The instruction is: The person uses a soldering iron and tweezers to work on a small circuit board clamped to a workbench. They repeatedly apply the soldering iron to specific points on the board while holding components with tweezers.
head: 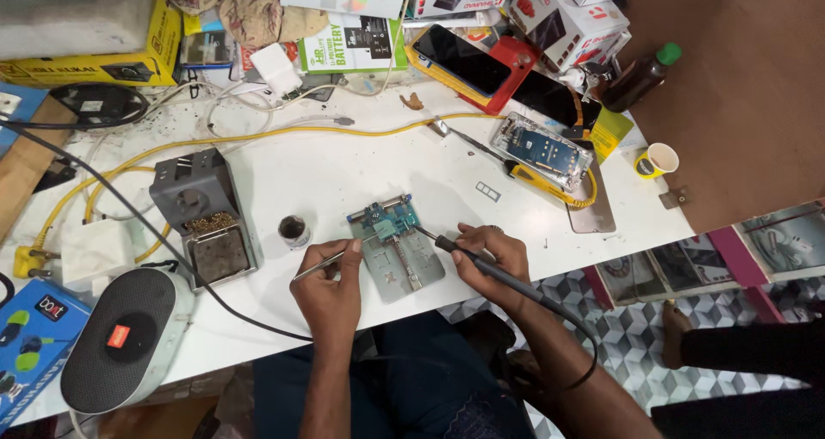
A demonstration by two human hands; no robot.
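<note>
Small blue-green circuit board [388, 218] clamped at the top of a grey metal holder plate [400, 263], near the front edge of the white table [344, 168]. Soldering iron [481, 263] coming in from four o'clock, tip resting at the board's right edge, grasped pen-style in the right hand [488, 254]. Tweezers [331, 261] coming in from eight o'clock, points almost at the board's lower left corner, pinched shut between thumb and fingers of the left hand [328, 289]; whether anything sits between the points, too small to tell.

Best done with both wrists braced on the table, iron tip kept on one joint only, tweezers steadying the part without levering against the board. Worth keeping the black iron cable [550, 310] slack, away from the plate, to avoid tugging the tip sideways.

At nine o'clock from the plate, a small round tin [293, 229], probably flux or paste, close enough for a quick dip. Further toward nine, a grey iron stand with brass wool [210, 220]. At two o'clock, well apart, an opened phone [543, 151] with a yellow cable [258, 136] running past it.
</note>
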